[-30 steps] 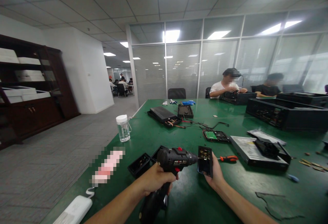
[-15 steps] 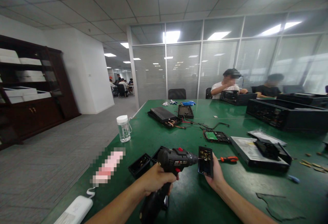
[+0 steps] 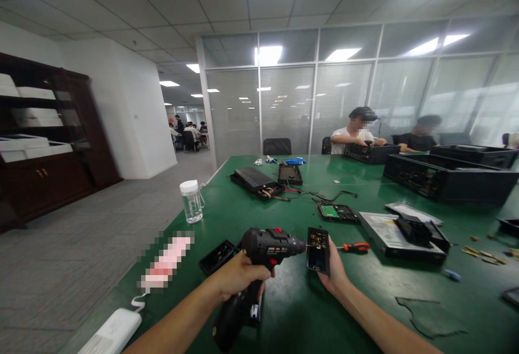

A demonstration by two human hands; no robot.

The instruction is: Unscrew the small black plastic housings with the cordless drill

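My left hand [image 3: 243, 278] is wrapped round the grip of a black cordless drill [image 3: 273, 247] with red switches, held sideways. Its thin bit points right and meets the near side of a small black box [image 3: 317, 259]. That box, tilted up on end with its open face toward me, shows small gold-coloured pieces inside. My right hand [image 3: 333, 267] grips it from the right side, most fingers hidden behind it. Below and behind the drill lies a black open case [image 3: 219, 256] on the green table [image 3: 292, 311]. Part of another dark object [image 3: 255, 311] shows beneath my left hand.
Right of my right hand lies an orange-and-black screwdriver [image 3: 357, 247], with a silver drive unit [image 3: 397, 235] beyond. A green circuit board [image 3: 330, 211], cables and a black case [image 3: 255, 181] sit farther back. A water bottle [image 3: 191, 202] stands left. Two people sit across.
The camera view has shifted slightly, and most things sit a little farther left. Both hands keep hold of the drill and the box, the bit still at the box.
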